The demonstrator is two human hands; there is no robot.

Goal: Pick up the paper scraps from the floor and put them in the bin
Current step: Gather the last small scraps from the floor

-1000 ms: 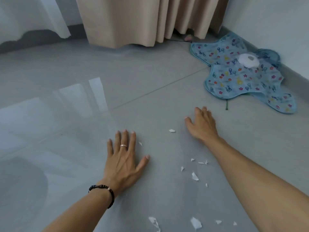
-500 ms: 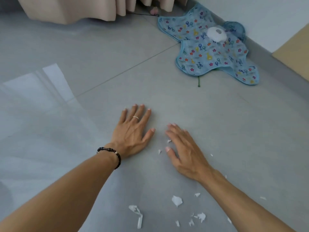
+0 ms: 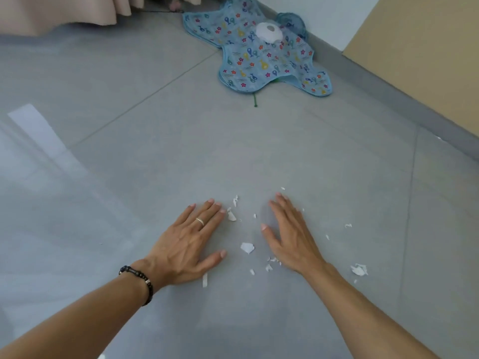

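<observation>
Bare floor [image 3: 233, 156] ahead; patterned cloth [image 3: 261, 55] lies near the wall [image 3: 420, 55].

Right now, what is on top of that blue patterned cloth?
A white roll, perhaps tissue, sits on the blue patterned cloth. A green strip pokes out beneath; whatever else the cloth covers is hidden.

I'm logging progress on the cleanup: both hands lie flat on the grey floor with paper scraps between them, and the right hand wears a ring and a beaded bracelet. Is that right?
Not quite. The head view shows the ring and the beaded bracelet on the left hand, not the right hand, which is bare. The rest holds: both hands lie flat on the grey floor, with paper scraps between them.
</observation>
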